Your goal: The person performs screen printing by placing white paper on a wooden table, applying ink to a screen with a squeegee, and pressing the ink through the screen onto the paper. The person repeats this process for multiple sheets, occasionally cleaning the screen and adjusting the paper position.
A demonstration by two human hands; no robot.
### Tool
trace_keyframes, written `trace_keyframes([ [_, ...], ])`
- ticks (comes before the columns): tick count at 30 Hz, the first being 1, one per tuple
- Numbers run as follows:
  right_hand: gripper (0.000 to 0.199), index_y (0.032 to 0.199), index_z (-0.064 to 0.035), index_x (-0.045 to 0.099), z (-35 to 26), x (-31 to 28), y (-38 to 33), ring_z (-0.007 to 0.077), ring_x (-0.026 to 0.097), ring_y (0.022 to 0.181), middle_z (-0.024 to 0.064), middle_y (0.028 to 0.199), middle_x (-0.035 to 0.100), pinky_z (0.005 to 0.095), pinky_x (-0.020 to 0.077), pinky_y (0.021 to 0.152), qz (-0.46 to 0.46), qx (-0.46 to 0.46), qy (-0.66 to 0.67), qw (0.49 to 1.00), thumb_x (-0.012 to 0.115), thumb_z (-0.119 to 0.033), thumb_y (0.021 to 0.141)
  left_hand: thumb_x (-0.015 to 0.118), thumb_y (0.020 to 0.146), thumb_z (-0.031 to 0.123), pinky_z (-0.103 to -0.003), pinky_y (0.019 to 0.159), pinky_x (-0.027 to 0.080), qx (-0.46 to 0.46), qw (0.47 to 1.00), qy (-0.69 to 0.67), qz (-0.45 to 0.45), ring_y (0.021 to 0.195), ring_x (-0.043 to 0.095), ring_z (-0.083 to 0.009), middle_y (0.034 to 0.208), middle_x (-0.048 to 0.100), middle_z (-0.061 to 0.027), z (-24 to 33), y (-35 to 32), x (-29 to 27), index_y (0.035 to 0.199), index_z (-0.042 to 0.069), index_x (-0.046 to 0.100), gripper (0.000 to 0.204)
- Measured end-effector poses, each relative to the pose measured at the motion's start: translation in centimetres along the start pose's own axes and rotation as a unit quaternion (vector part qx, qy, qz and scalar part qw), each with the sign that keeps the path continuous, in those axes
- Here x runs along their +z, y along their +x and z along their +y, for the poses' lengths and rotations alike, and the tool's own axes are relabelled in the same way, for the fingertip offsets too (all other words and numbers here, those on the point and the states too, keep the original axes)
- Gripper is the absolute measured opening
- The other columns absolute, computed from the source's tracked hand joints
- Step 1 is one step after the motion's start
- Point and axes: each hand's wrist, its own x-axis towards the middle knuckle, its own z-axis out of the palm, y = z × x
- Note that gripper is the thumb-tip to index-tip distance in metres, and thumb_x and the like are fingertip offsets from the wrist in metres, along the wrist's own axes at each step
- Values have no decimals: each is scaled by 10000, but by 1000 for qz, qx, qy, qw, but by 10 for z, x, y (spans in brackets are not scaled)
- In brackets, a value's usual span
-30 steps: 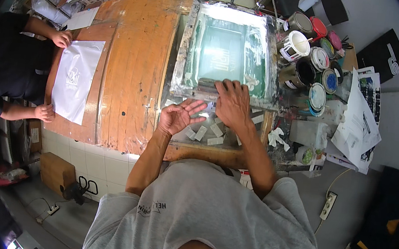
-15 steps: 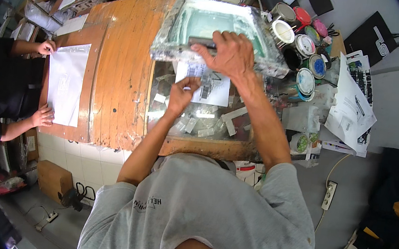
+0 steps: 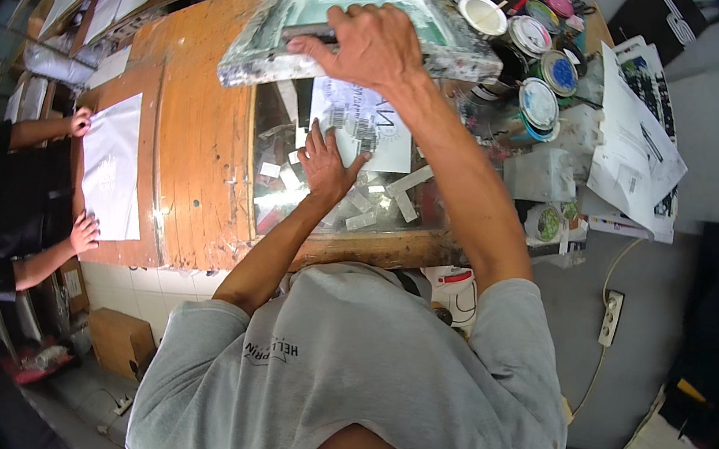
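At the near rim of a raised, ink-smeared screen frame (image 3: 263, 60), the right hand (image 3: 380, 45) grips on; its mesh (image 3: 433, 34) is pale green, edged white. Nearer, the left hand (image 3: 327, 170), fingers spread, touches a white, black-printed sheet (image 3: 392, 150) on the counter's glass panel (image 3: 334, 232). Far left, another person's hands touch a white sheet (image 3: 113, 170).

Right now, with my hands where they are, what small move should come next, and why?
I'd probably draw the white printed sheet gently toward you with your left hand. Your fingers touch the sheet near its closer left corner, your right hand appears to hold up the near side of the screen frame, and the sheet's far end seems to lie beneath that.
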Motion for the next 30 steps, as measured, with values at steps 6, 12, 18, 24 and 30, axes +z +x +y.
trace_keyframes([
  [6,850,806,-23,746,9,-18,30,223,639,470,105,494,602,382,503,467,7,12,-34,999,431,-807,896,828,741,489,-579,1046,319,-178,974,-93,-109,1386,312,-372,1513,320,-199,25,8,2,1538,3,309,1068],
  [12,845,843,2,758,6,-28,45,325,698,557,190,592,668,427,546,528,15,15,-5,1000,476,-794,879,839,775,168,-354,680,576,-155,894,-412,-77,755,743,-233,890,760,-171,9,8,20,1014,-2,715,319],
  [18,711,941,-67,753,3,-34,54,418,713,703,229,704,697,496,560,639,-25,44,-19,999,531,-740,887,826,807,238,-354,647,608,-167,777,-503,-340,666,739,-221,919,750,-177,91,-39,17,1185,-47,639,509],
  [24,528,932,-96,733,12,-31,52,438,694,732,230,738,695,503,536,660,-25,49,-34,998,590,-604,921,721,881,305,-349,639,589,-42,761,-406,-504,673,725,-214,915,755,-145,33,-1,-33,991,2,743,324],
  [30,525,874,-58,678,-3,-43,58,453,674,712,227,725,682,516,512,632,-48,43,-13,998,601,-574,933,706,864,312,-505,1142,343,-336,916,-108,189,1399,403,-432,1521,395,-306,-271,4,-80,1448,-72,407,760],
])
